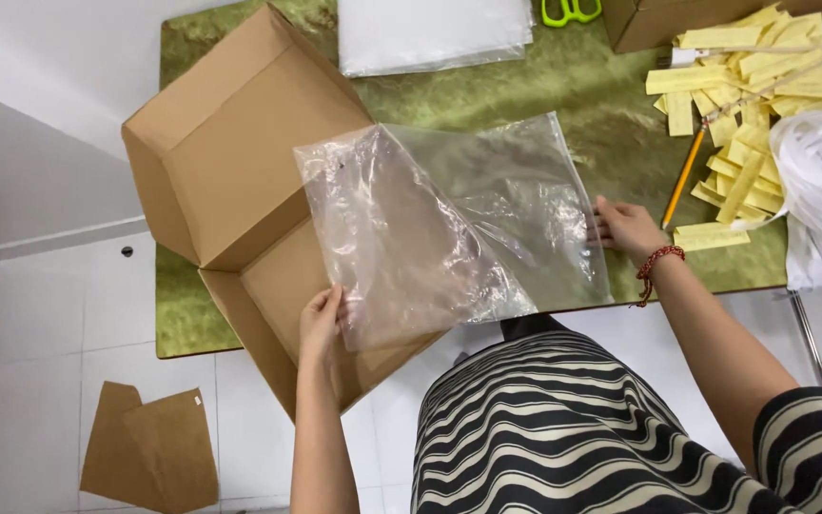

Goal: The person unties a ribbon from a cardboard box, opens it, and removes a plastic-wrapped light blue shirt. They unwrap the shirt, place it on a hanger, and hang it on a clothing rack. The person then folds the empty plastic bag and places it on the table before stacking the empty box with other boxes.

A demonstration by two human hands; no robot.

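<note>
Clear plastic bag (449,228) stretches between both hands: left hand (321,324) fingers pinch its lower corner over the open cardboard box (230,171), right hand (628,228) fingers press together, gripping its far edge.

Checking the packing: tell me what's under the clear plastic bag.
Through the clear plastic bag, the open cardboard box and green table show. Nothing shows inside it; the box's far corner is hidden.

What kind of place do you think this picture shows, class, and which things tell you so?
Probably a small packing or craft workspace. An open cardboard box lies on a green table, both hands hold a clear plastic bag, and a heap of yellow paper strips lies beside green scissors.
</note>
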